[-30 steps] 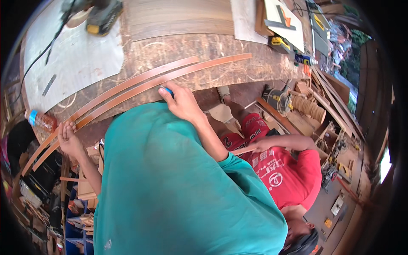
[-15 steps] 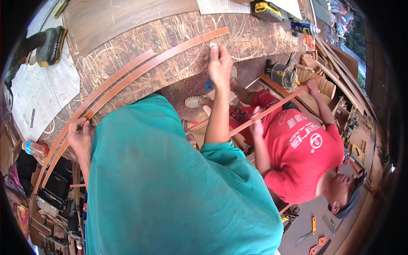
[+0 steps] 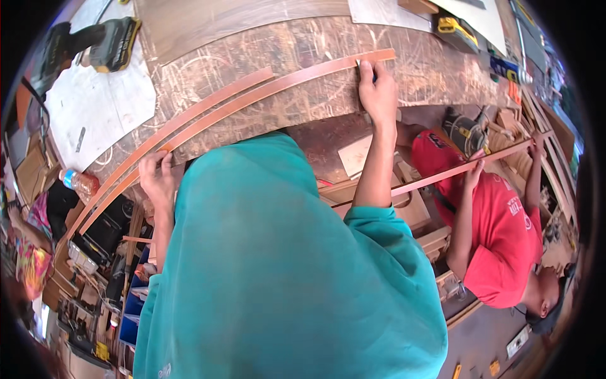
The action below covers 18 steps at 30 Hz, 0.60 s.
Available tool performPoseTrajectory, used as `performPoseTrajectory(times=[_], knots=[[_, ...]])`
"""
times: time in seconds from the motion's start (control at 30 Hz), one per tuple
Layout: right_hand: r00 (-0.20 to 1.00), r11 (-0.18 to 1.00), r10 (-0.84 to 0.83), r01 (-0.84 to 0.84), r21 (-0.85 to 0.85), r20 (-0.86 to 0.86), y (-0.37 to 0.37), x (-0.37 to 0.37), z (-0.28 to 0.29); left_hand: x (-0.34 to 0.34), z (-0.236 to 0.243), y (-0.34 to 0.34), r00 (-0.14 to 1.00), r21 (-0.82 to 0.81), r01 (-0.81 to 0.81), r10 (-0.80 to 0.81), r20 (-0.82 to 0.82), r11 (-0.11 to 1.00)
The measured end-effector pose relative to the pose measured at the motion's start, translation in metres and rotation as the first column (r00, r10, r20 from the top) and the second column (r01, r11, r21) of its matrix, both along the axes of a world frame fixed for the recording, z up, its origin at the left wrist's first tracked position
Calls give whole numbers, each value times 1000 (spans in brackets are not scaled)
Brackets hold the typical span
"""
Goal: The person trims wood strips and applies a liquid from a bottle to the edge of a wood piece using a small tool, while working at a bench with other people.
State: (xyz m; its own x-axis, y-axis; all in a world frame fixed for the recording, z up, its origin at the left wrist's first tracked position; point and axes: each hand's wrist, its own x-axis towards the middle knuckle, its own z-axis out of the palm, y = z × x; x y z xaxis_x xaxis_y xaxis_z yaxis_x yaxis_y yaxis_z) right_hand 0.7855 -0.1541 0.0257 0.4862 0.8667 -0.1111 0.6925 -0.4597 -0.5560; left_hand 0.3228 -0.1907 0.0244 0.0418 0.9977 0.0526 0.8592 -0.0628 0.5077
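Note:
Two long, thin reddish-brown wood strips lie side by side on the worn workbench (image 3: pixel 303 41), running past its left end. The nearer strip (image 3: pixel 252 96) reaches farther right than the other strip (image 3: pixel 214 100). My left hand (image 3: pixel 156 180) grips the nearer strip's edge with bent fingers, left of my body. Over at that strip's right end, my right hand (image 3: pixel 380 95) is closed around a slim blue tool (image 3: pixel 375 78) with a pale pointed tip. The tip touches or nearly touches the strip; its exact kind is mostly hidden by my fingers.
A co-worker in red (image 3: pixel 499 234) holds another strip (image 3: pixel 435 178) at the right. A cordless drill (image 3: pixel 95 47) lies on a pale sheet (image 3: pixel 95 114) at the left, near a plastic bottle (image 3: pixel 80 183). A battery tool (image 3: pixel 456 33) and spray can (image 3: pixel 510 69) stand far right.
My right hand has moved from beside the nearer strip onto its right end, bringing the blue tool's tip to it. The co-worker has shifted right with the other strip. My view has swung left.

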Motion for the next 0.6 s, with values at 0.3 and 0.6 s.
performPoseTrajectory(times=[0.3, 0.6], knots=[[995, 999, 3, -8, -53, -101, -12, -62, 2, -23, 4, -1, 996, 134, 6, 6, -84, 991], [993, 997, 80, -80, 5, -86, -21, -175, 10, -55, 2, 3, 978, 160, 133, -155, 137, 978]])
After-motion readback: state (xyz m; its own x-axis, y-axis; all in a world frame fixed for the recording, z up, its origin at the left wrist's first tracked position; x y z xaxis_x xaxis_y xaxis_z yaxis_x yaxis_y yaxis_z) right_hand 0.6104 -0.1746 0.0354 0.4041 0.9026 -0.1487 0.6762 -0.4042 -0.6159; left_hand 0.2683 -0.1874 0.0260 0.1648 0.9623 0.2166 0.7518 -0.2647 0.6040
